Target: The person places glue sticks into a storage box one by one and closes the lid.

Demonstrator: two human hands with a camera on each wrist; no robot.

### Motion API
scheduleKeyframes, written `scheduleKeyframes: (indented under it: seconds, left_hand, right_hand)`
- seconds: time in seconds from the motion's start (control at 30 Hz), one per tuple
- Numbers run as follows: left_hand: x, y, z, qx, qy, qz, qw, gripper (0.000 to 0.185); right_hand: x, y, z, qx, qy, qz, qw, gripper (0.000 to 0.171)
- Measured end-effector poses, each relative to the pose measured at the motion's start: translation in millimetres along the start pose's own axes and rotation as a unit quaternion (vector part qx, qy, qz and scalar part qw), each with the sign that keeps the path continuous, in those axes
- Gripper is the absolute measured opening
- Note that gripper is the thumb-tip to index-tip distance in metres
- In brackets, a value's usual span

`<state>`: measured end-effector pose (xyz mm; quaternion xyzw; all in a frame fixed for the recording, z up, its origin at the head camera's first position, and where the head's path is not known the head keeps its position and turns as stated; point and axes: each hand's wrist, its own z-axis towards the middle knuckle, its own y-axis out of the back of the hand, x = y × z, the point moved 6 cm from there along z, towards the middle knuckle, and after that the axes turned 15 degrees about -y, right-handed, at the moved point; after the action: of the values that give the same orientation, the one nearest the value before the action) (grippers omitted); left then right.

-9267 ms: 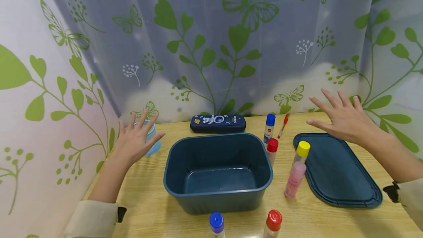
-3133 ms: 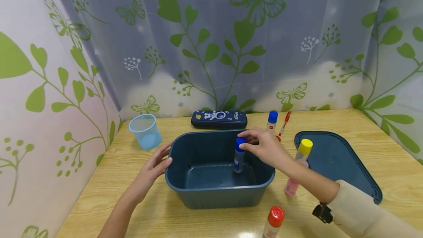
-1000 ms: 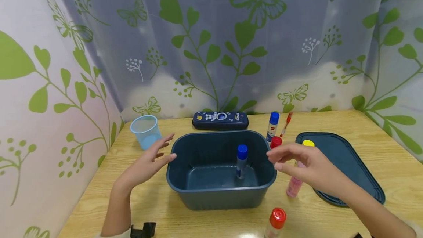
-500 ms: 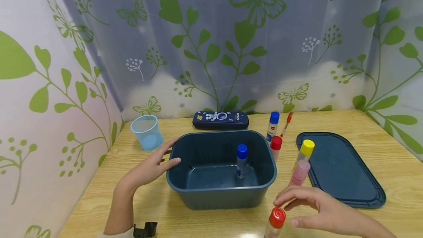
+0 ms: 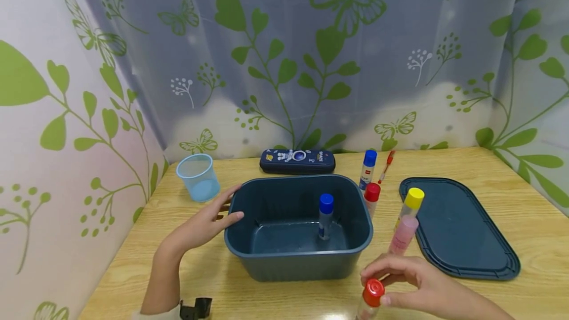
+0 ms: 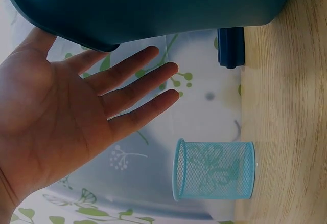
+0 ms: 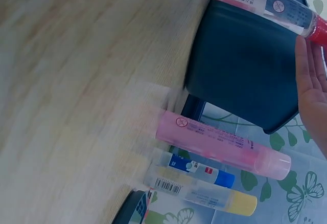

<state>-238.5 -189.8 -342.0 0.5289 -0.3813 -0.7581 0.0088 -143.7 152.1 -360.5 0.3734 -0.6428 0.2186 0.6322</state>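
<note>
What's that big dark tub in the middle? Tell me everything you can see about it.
The tub is deep blue-green, open-topped and looks like smooth plastic. It is roughly rectangular, with rounded corners, a lipped rim and walls narrowing toward the base. It sits upright on the wood-grained table. Inside, right of the middle, stands a blue-capped tube. The person's left hand is at its left rim, thumb over the edge.

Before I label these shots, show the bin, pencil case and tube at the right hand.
Bin (image 5: 300, 267): head view, front wall.
Pencil case (image 5: 297, 158): head view, printed face.
Red-capped tube (image 7: 265, 4): right wrist view, body.
</note>
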Motion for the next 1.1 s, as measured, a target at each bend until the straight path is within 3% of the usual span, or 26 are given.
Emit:
scheduleKeyframes:
  seconds: [0.4, 0.8, 1.1]
  left_hand:
    - [-0.8, 1.0, 0.3, 0.002, 0.006, 0.005, 1.0, 0.066]
    - [-2.0, 0.9, -1.8, 0.001, 0.008, 0.003, 1.0, 0.064]
    - [-2.4, -0.1, -1.5, 0.004, 0.006, 0.007, 1.0, 0.067]
  right_hand:
    - [16.3, 2.3, 0.2, -0.065, 0.034, -0.077, 0.994, 0.032]
    - [78.5, 7.7, 0.0, -0.109, 0.135, -0.163, 0.971, 0.041]
    - [123.0, 16.0, 7.0, -0.098, 0.138, -0.134, 0.976, 0.041]
